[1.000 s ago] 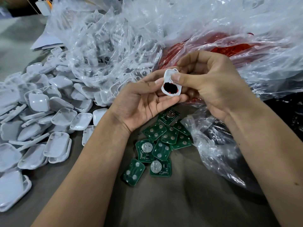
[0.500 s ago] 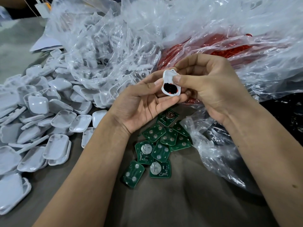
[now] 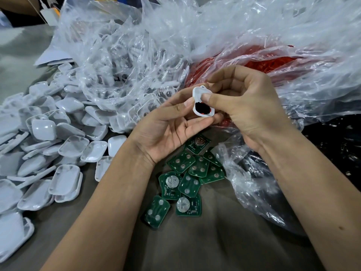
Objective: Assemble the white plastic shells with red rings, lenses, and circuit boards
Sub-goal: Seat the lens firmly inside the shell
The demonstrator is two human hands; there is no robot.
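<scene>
Left hand and right hand fingers both pinch white shell, dark lens seated below right thumb.

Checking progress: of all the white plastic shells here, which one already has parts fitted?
The white plastic shell held up between both hands: a black lens with a red ring edge sits in its opening. The loose white shells piled left look empty.
</scene>
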